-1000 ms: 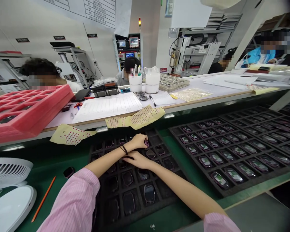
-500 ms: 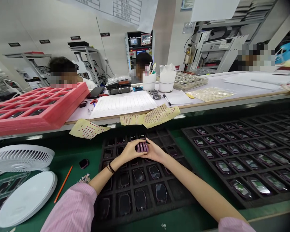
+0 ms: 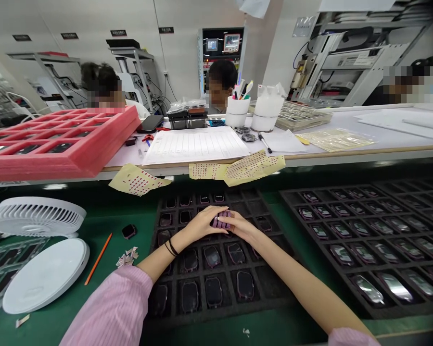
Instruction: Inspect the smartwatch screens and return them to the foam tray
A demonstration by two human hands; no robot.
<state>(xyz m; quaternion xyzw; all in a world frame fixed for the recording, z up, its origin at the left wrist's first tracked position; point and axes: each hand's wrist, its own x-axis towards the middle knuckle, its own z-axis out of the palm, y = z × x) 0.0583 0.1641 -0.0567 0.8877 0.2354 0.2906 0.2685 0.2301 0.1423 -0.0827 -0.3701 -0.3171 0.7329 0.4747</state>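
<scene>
A small stack of purple smartwatch cases (image 3: 224, 219) sits between my two hands, above a black foam tray (image 3: 274, 283). My left hand (image 3: 202, 223) is closed around the stack's left end, thumb below and fingers above. From the right, my right hand (image 3: 244, 227) grips the stack too, its fingers lying across the near side. Below them, several dark-screened watch cases (image 3: 212, 291) lie in the tray's compartments. Parts of the middle compartments are hidden by my hands and forearms.
A second black tray (image 3: 332, 283) of watch cases lies right. Left are a white fan (image 3: 45, 276), an orange stick (image 3: 98, 259), a lone watch case (image 3: 129, 231) and paper scraps (image 3: 127, 257). A shelf ahead bears a pink foam tray (image 3: 90, 156); people sit beyond.
My right fingers have moved from the stack's right end onto its near side. The view has tilted down and shifted slightly, so the surroundings appear displaced. My left hand keeps its hold.
</scene>
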